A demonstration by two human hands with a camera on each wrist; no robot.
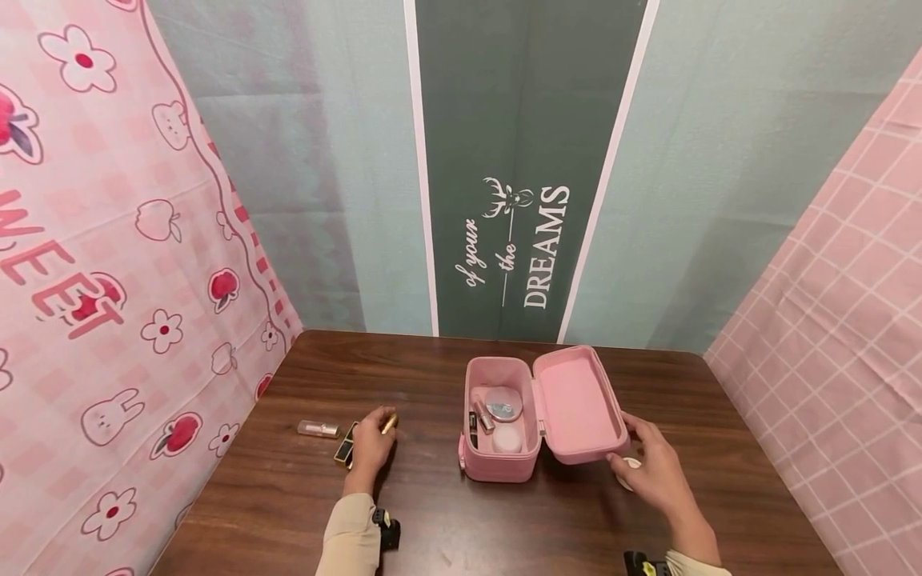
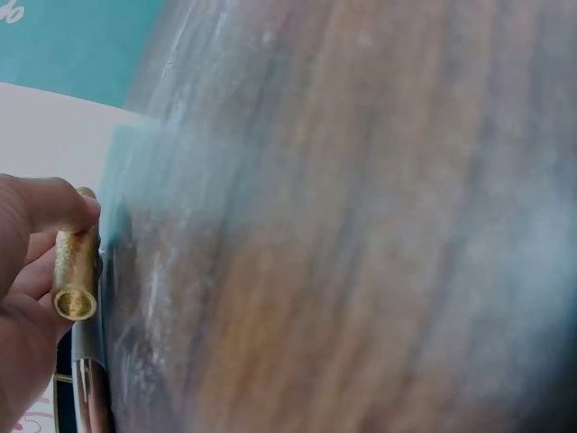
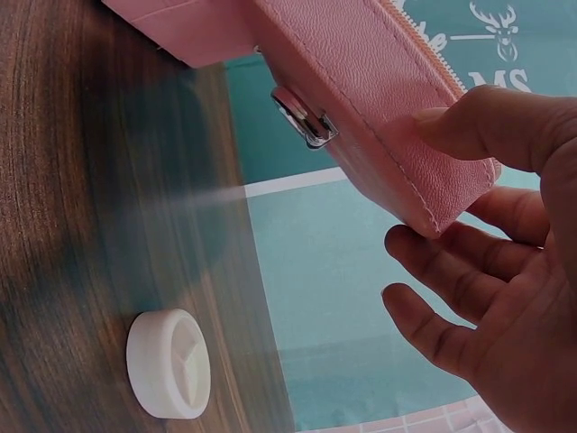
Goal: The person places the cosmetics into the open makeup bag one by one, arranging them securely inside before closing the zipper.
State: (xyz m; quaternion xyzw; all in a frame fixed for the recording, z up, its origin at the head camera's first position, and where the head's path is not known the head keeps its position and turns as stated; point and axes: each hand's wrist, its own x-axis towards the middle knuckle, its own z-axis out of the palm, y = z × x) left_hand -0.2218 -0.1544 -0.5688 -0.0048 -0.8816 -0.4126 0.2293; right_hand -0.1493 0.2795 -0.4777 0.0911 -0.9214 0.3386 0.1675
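My left hand (image 1: 371,444) is low over the left part of the table, pinching a small gold lipstick tube (image 2: 76,271) between thumb and fingers. Its round end faces the left wrist camera. Beside that hand lies a black and gold box-shaped item (image 1: 344,450), partly hidden by it. The pink cosmetic case (image 1: 502,469) stands with its lid (image 1: 576,400) swung out to the right. At the lid's near right corner, my right hand (image 1: 651,468) grips the edge, thumb (image 3: 487,126) on one face and fingers behind. Inside the case are a round compact (image 1: 503,404), a white round jar (image 1: 507,438) and small tubes.
A clear lipstick-like tube (image 1: 318,430) lies farther left on the wooden table (image 1: 439,528). Under the right hand sits a white round piece with a recessed face (image 3: 168,363). Patterned cloths hang behind and at both sides.
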